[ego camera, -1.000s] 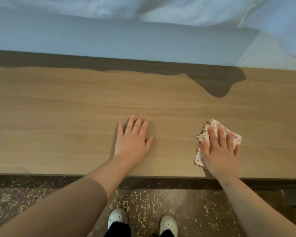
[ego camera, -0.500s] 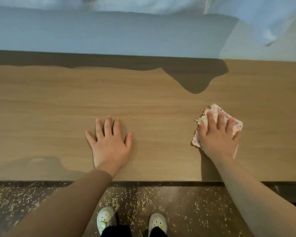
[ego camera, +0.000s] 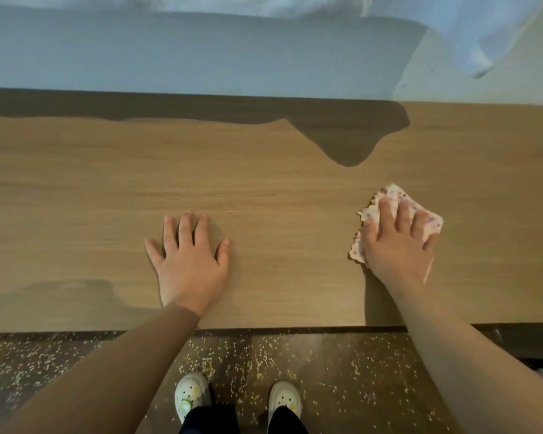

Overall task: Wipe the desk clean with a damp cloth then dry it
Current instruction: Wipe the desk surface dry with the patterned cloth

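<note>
A light wooden desk [ego camera: 264, 189] fills the middle of the head view. My left hand [ego camera: 188, 264] lies flat on it with fingers spread, near the front edge. To the right, my right hand [ego camera: 395, 245] presses palm-down on a crumpled white cloth with pink and purple spots [ego camera: 389, 198]. Cloth edges stick out past the fingertips and on the left of the hand. Most of the cloth is hidden under the palm.
A pale wall [ego camera: 201, 54] runs behind the desk, with white fabric [ego camera: 483, 32] hanging at the top right and casting a dark shadow [ego camera: 351, 136] on the desk. Below the front edge lies dark floor [ego camera: 326, 364] strewn with small grains, and my white shoes [ego camera: 192, 393].
My right hand has slid the cloth away from the front edge, towards the back of the desk. My left hand has spread its fingers and sits further left in the view, which has shifted right.
</note>
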`<action>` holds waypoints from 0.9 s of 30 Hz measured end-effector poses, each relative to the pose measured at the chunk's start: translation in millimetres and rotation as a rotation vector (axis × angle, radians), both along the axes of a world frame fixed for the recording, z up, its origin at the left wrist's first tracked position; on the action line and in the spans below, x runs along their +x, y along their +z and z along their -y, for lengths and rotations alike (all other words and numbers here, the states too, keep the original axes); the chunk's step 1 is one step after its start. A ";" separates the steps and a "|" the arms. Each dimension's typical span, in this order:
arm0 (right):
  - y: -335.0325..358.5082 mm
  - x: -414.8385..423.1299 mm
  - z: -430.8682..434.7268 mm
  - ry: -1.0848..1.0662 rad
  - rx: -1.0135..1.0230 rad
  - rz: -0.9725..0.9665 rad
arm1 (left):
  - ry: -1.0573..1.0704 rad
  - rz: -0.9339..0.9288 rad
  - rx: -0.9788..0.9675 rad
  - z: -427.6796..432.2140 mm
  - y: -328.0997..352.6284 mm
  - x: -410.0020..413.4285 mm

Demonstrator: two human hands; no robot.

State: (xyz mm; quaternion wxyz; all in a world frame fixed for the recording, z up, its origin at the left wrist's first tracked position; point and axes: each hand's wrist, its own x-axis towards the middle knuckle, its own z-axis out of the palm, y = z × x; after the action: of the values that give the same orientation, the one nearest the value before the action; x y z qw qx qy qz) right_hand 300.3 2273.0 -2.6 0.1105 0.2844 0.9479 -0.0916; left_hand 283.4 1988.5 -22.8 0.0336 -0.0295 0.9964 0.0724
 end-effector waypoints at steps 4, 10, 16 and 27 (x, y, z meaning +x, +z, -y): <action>-4.9 28.4 104.0 0.514 -0.013 -0.060 | 0.006 -0.001 -0.003 -1.5 1.2 -0.4; -8.6 28.5 42.4 0.524 0.067 -0.029 | -0.005 0.023 -0.029 -0.3 0.2 0.1; -4.9 48.3 58.8 0.234 0.073 -0.033 | -0.017 0.029 -0.052 -1.8 0.4 -0.8; -3.1 44.7 3.4 0.105 0.025 -0.016 | -0.157 0.081 -0.097 -1.8 4.6 1.7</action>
State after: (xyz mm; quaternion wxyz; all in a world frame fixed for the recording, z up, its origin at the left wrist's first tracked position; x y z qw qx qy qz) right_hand 344.9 2269.7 -5.7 0.1043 0.2351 0.9634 -0.0763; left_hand 285.1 1990.2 -18.3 0.0779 0.0444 0.9958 0.0201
